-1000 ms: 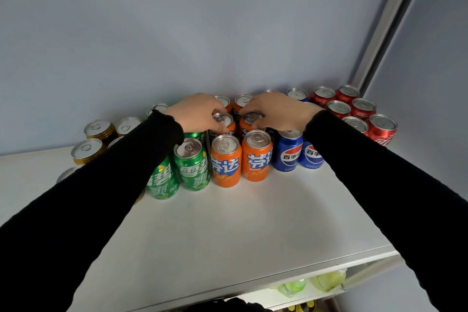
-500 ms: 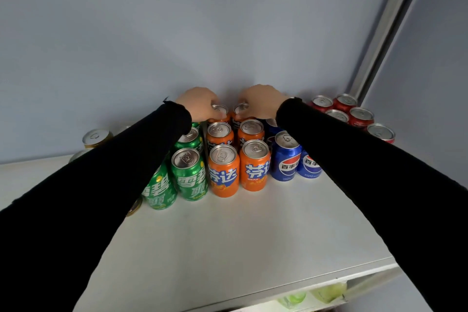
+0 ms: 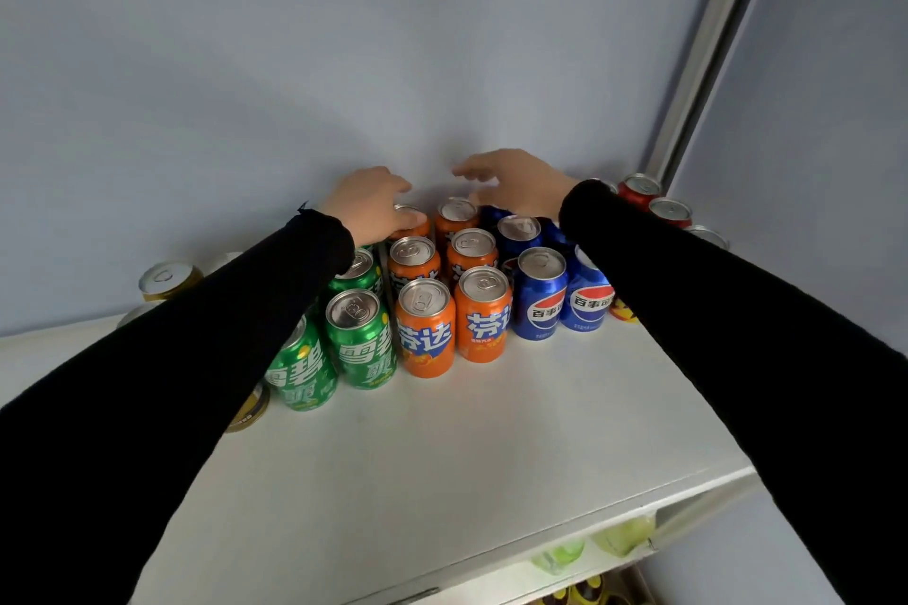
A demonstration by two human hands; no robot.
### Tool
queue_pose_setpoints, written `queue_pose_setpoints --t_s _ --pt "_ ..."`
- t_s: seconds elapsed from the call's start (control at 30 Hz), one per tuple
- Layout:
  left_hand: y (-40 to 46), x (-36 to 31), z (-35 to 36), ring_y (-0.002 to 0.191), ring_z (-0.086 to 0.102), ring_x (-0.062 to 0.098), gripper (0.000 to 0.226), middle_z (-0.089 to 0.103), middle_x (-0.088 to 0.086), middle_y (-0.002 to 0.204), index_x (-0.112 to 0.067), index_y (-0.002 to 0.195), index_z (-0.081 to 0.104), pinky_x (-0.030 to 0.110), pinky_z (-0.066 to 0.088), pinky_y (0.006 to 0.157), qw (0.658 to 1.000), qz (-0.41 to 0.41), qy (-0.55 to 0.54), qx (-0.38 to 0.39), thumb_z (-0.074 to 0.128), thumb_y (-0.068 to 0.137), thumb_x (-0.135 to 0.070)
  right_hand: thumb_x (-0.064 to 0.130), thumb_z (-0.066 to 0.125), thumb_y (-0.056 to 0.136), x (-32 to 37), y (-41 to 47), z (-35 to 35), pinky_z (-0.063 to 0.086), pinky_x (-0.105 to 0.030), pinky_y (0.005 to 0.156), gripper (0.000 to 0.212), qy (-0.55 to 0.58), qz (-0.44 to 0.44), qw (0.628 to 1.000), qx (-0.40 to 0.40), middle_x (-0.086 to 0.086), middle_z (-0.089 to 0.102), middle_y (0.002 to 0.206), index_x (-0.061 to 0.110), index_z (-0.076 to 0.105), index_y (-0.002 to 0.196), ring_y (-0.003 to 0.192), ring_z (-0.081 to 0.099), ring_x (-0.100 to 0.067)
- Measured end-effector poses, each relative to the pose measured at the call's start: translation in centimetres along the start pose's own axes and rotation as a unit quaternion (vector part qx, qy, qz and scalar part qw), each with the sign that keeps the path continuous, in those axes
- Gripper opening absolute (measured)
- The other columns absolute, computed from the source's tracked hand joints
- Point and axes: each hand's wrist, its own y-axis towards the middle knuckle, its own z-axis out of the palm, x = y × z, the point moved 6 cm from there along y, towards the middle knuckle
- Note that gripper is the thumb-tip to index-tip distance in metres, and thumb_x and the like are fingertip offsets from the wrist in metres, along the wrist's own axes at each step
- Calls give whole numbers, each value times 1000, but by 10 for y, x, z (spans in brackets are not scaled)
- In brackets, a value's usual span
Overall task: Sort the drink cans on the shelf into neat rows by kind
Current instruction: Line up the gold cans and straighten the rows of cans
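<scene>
Cans upright: green 雪碧 [image 3: 361, 339], orange 芬达 [image 3: 425, 329], blue 百事 [image 3: 540, 295].

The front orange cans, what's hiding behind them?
Behind the two front orange Fanta cans stand more orange cans in two rows running back to the wall. The left hand rests on the back left one, covering its top. Anything lower between the rows is hidden.

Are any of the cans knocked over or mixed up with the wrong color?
None that I can see. The green cans, orange cans and blue cans stand upright in their own rows. The sleeves hide part of the gold cans and red cans.
</scene>
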Motion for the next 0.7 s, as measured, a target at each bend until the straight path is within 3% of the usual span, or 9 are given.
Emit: queue_pose_setpoints --t_s 0.13,0.27,0.4,0.53,0.63,0.7 --pt "-19 -35 -11 120 55 31 53 57 12 131 -16 139 58 40 42 98 995 81 -34 -43 60 96 -47 12 63 94 -31 -44 -29 46 -28 96 32 49 70 995 -59 -3 70 121 17 67 125 111 63 -18" --pt "-31 -86 -12 118 55 28 49 58 10 128 -18 137 60 37 40 96 987 143 -65 -42 62 95 -44 13 63 93 -54 -98 -39 51 -32 91 27 44 115 990 -73 3 73 109 19 69 119 100 65 -13" --pt "-42 -128 3 116 57 27 51 59 9 129 -19 137 61 36 43 95 982 181 -55 -2 62 94 -48 23 64 95 -66 -135 -35 42 -24 82 29 12 129 991 -43 5 69 111 24 66 124 100 65 -15" --pt "-48 -154 21 112 58 31 53 60 15 124 -10 131 62 41 46 90 982 187 -8 32 59 95 -50 48 65 92 -74 -154 -24 44 -26 85 49 -21 120 992 9 7 64 119 29 57 136 101 60 -13" --pt "-47 -168 32 102 60 33 46 63 15 105 -4 109 67 47 47 82 983 178 30 35 60 93 -46 43 67 90 -75 -158 -16 47 -28 83 48 -45 80 996 11 2 65 119 28 56 135 100 62 -19" --pt "-44 -172 38 90 59 29 39 52 1 82 -14 81 59 41 39 68 984 166 53 36 60 90 -52 42 65 90 -73 -156 -12 49 -30 78 41 -63 39 997 0 1 65 104 27 59 127 91 62 -20"
